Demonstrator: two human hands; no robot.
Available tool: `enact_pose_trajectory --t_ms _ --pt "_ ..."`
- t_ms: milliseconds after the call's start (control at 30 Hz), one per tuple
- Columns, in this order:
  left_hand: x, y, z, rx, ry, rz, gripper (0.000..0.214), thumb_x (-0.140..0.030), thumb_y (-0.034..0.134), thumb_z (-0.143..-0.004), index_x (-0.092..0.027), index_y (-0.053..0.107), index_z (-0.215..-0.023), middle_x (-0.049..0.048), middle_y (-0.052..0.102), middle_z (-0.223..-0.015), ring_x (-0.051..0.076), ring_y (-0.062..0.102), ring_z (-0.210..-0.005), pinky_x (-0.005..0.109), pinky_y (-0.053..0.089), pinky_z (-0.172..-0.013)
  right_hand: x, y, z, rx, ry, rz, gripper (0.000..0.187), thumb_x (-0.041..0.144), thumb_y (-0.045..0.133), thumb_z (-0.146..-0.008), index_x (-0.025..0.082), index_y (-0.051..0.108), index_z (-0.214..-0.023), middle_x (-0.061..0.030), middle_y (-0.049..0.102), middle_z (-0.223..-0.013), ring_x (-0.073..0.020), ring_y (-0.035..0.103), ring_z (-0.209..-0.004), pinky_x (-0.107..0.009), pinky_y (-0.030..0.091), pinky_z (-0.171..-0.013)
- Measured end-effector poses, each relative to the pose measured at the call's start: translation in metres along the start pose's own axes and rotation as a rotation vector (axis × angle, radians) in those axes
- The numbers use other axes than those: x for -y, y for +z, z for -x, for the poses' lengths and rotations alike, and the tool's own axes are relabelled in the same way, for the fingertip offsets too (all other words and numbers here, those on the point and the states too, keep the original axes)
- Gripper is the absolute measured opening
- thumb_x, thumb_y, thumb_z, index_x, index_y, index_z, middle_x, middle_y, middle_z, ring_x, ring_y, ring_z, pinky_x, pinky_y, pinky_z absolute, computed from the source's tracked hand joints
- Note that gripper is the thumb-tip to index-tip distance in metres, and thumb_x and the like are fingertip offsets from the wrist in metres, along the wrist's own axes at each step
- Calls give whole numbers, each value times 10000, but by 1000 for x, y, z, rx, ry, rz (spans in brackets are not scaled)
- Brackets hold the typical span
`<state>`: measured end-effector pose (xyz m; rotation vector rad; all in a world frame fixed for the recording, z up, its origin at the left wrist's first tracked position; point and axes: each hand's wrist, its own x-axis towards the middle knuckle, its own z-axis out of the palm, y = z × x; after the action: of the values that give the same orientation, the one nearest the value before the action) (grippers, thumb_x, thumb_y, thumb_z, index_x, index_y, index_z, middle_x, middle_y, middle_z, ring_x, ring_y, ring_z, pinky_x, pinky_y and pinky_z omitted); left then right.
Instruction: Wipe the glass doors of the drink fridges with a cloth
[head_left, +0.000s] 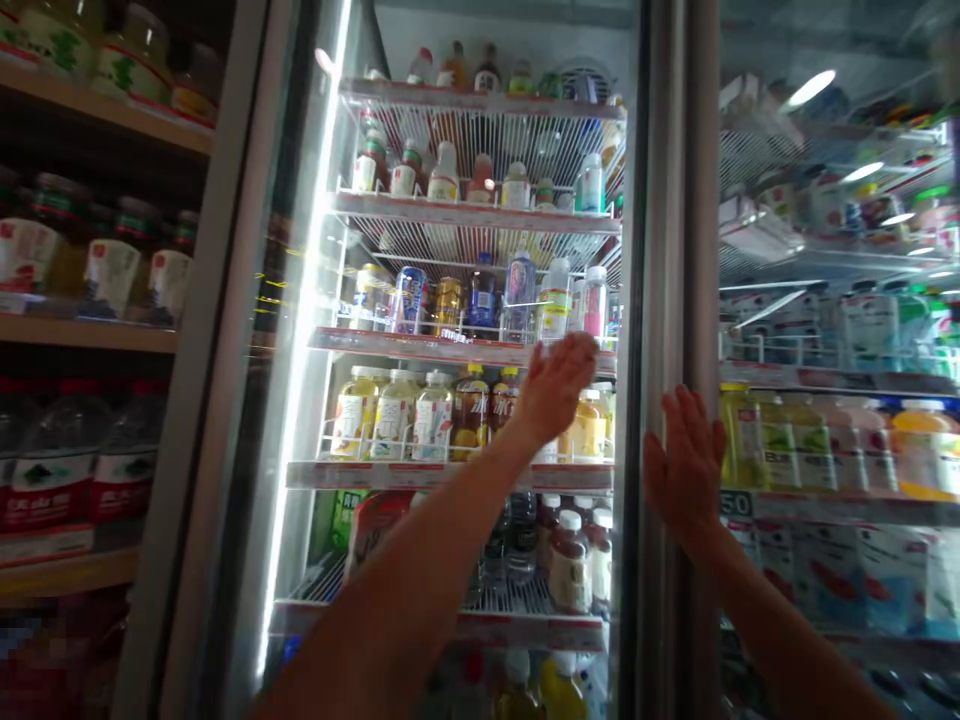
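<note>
My left hand (559, 388) reaches across in front of a lit drinks cooler (450, 475). Its fingers are stretched out, slightly blurred, and nothing is in them. Nearest to it are a bottle with a pink label (595, 305) on the shelf above and yellow-orange bottles (587, 430) on the shelf below. Whether glass lies between hand and bottles I cannot tell. My right hand (686, 470) is flat and open against the upright metal door frame (664, 250), fingers pointing up.
Wire shelves hold several bottles and cans (409, 298). White-capped bottles (570, 565) stand low in the cooler. On the right, more drinks (810, 440) show behind reflecting glass. An open rack (90, 330) with bottles stands at the left, beside a grey upright post (202, 300).
</note>
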<state>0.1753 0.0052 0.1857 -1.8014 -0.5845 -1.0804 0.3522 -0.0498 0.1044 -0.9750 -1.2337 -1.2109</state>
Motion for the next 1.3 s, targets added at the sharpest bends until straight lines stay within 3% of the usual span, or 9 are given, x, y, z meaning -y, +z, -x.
enact_pose_trajectory --t_ms 100,200,433,700,900,967,1167,1233,1300 --pt "-42 11 26 130 435 1 411 -181 351 -872 -238 473 -1260 -3 334 -1444 188 243 -1354 474 206 -1107 0 0 1 -13 -5 -14 559 260 396 -873 215 253 -1412 -134 354 -1427 -258 287 -1340 -508 236 -1061" --pt "-37 10 40 145 602 0 408 -200 372 -870 -255 464 -1265 -14 336 -1443 172 242 -1355 462 192 -1114 -2 -2 5 -10 9 -16 562 253 396 -871 230 249 -1413 -120 350 -1432 -252 290 -1339 -503 230 -1065" --pt "46 -12 31 -136 -187 -73 408 -191 369 -881 -224 457 -1279 60 339 -1438 228 216 -1363 501 82 -1120 1 4 5 19 23 -1 561 252 388 -868 212 251 -1411 -122 356 -1428 -248 289 -1340 -504 231 -1066" --pt "21 -23 112 93 584 -61 409 -221 421 -857 -251 460 -1263 -6 351 -1434 183 219 -1361 449 38 -1138 28 27 4 59 -56 -5 518 241 376 -877 208 296 -1388 -112 382 -1414 -231 283 -1343 -501 184 -1081" --pt "70 -34 79 -139 -177 -174 394 -219 392 -883 -227 463 -1270 61 358 -1427 213 252 -1351 449 61 -1132 31 29 2 72 -55 -40 518 225 367 -881 208 284 -1392 -110 370 -1422 -219 251 -1357 -490 212 -1081" --pt "59 -28 89 -113 -125 -154 395 -213 406 -875 -237 471 -1264 46 351 -1433 224 231 -1358 464 67 -1129 32 29 2 73 -36 -48 517 230 368 -880 207 290 -1390 -110 361 -1427 -228 254 -1356 -502 212 -1078" --pt "13 -23 138 175 671 -16 379 -259 412 -867 -260 480 -1240 -10 317 -1452 199 199 -1367 472 49 -1135 33 28 7 80 -66 -50 513 218 373 -876 201 304 -1384 -116 380 -1415 -234 273 -1348 -496 228 -1071" --pt "30 -29 125 161 558 -48 403 -219 403 -868 -256 454 -1266 -2 334 -1444 200 201 -1366 477 39 -1134 32 27 7 81 -71 -53 522 224 368 -879 216 283 -1394 -109 376 -1418 -228 270 -1350 -492 219 -1078" --pt "57 -36 104 73 217 -115 419 -186 387 -874 -245 434 -1286 26 339 -1441 209 198 -1368 483 37 -1129 30 27 6 69 -68 -60 528 229 363 -882 231 268 -1401 -100 371 -1423 -225 270 -1350 -490 216 -1081"
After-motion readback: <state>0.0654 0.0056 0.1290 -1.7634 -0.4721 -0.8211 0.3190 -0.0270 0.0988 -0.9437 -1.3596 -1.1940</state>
